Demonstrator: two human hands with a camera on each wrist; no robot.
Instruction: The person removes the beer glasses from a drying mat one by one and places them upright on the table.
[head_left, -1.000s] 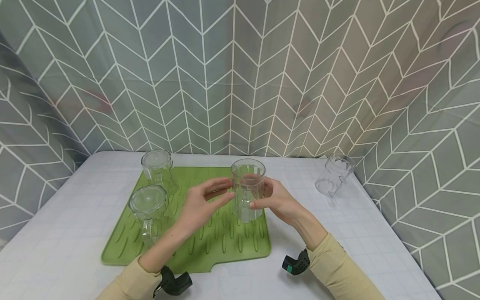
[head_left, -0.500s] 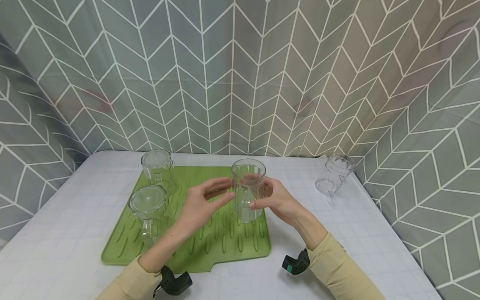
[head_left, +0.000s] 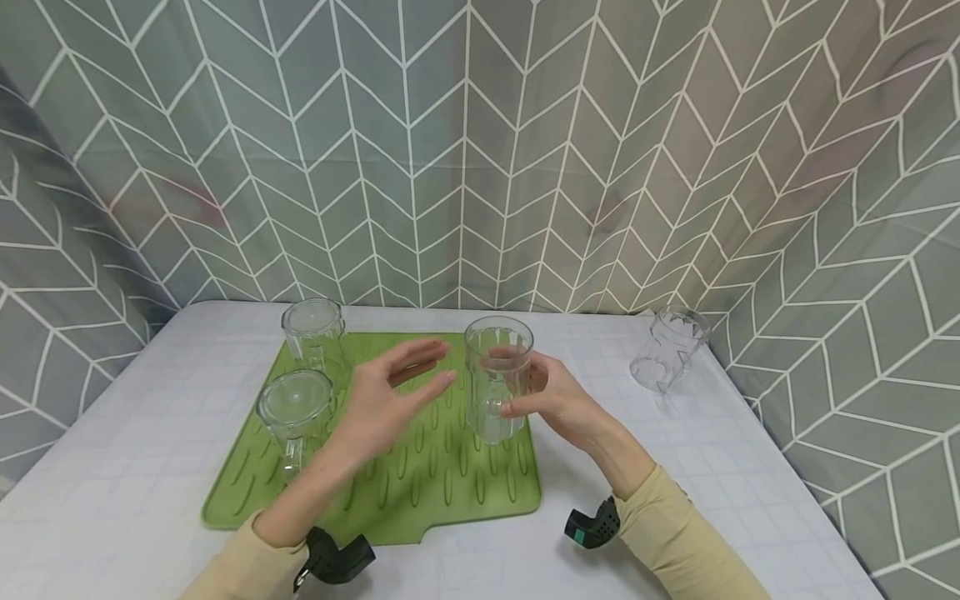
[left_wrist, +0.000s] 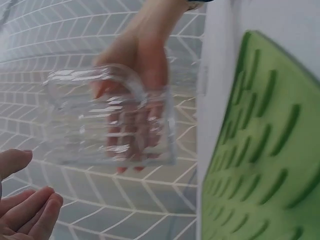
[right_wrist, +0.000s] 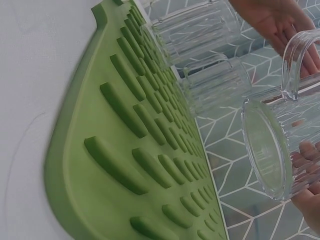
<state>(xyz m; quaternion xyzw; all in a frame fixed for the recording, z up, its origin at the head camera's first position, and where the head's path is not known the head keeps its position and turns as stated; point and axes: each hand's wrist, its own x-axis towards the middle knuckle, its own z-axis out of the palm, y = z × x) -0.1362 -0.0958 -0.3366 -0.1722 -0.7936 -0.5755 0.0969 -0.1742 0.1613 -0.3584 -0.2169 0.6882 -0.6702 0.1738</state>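
A clear glass mug (head_left: 493,392) is held upright over the right part of the green ridged mat (head_left: 420,500). My right hand (head_left: 558,402) grips it from the right, fingers wrapped behind and thumb across the front. In the right wrist view the mug's round base (right_wrist: 265,150) hangs apart from the mat. The mug's handle (left_wrist: 95,75) shows in the left wrist view. My left hand (head_left: 381,398) hovers left of the mug with fingers loosely extended and a visible gap, holding nothing.
Two more glass mugs, a nearer one (head_left: 296,404) and a farther one (head_left: 313,325), stand upside down on the mat's left side. Another glass mug (head_left: 670,350) stands at the table's far right. A patterned curtain (head_left: 480,167) hangs behind the white table (head_left: 712,467).
My left hand has drawn back to the left, and its fingertips have come away from the mug. My right hand and the mug have stayed almost still.
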